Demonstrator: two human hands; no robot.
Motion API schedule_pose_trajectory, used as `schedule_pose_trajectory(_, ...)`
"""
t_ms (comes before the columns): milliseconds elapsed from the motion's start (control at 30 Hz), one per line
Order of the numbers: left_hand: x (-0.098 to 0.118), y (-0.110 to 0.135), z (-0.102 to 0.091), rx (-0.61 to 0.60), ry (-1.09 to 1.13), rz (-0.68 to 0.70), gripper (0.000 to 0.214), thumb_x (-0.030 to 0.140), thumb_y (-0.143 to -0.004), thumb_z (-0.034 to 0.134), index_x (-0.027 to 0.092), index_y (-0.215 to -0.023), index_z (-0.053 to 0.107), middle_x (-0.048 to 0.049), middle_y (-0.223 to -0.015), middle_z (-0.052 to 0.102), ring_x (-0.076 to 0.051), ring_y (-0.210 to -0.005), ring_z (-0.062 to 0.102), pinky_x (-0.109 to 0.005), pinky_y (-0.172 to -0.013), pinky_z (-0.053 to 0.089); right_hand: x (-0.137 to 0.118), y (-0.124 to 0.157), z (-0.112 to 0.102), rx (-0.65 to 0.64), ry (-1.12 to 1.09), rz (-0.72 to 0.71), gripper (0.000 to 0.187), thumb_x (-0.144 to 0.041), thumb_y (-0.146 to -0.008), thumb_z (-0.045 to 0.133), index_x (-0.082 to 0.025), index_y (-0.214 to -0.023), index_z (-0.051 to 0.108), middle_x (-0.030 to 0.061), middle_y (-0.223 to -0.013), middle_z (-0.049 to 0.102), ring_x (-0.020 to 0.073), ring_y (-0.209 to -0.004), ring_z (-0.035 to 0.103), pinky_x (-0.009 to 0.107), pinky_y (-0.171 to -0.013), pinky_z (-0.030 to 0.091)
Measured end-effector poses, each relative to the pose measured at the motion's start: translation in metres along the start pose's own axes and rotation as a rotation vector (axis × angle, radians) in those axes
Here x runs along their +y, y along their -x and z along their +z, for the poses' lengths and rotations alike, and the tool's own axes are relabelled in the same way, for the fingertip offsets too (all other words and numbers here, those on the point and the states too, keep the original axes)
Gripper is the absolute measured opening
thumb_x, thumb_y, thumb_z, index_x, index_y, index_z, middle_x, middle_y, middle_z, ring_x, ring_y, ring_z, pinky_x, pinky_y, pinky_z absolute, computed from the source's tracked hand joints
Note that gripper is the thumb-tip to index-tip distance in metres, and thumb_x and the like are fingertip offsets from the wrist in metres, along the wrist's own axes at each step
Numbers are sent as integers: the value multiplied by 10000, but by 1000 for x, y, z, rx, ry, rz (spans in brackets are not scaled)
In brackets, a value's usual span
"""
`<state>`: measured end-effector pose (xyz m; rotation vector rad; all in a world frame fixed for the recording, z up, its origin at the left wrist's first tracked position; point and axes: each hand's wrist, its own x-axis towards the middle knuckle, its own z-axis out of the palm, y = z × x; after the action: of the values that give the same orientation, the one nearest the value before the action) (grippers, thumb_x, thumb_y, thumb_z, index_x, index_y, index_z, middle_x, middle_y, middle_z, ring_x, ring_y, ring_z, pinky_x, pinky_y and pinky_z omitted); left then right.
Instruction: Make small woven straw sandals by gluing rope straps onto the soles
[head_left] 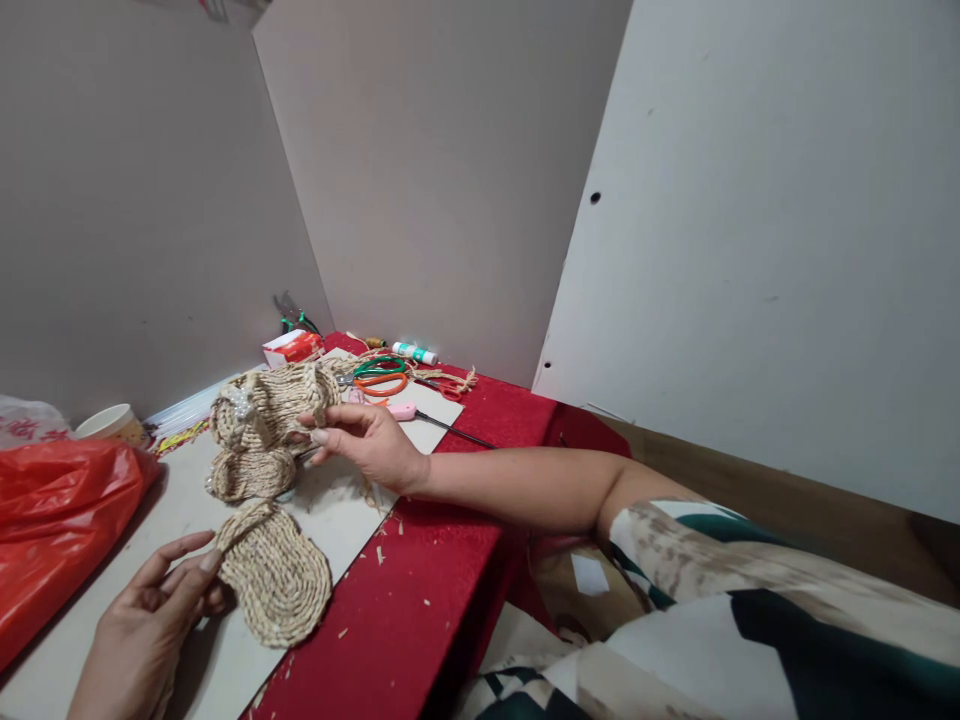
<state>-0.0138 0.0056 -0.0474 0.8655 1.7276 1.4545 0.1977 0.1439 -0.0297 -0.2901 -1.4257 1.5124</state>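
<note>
Left hand (154, 610) grips woven straw sole (281, 575); right hand (386, 450) pinches straw slipper (281, 395).
Orange-handled scissors (403, 382) lie near the tabletop's (390, 610) far edge.

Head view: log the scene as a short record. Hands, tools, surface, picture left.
Left grip: pinching flat woven piece by its edge
Right grip: at beaded woven piece; grasping or only touching, unclear
Tools: green handle, orange handle, pink tool
Surface: pale board on red cloth
Picture left: red plastic bag
</note>
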Motion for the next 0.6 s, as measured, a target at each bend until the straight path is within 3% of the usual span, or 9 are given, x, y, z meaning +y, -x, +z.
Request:
schedule_pose_trajectory(400,-10,-6,-7,-32,-8,22,619,455,-525,842,195,-1043,622,-5,-569,623,-130,-534,544,-181,-504,429,0,-3,2,5,-93,37,206,-228,-780,659,-140,-965,672,29,-910,684,111,-809,674,249,-679,577)
schedule_pose_trajectory(600,-7,-5,-5,-11,-5,22,666,479,-473,855,180,-1021,623,-12,-551,617,-136,-519,541,-183,-483,419,1,-3,2,15,-108,65,178,-237,-784,663,-147,-937,661,14,-877,657,118,-830,673,244,-671,573)
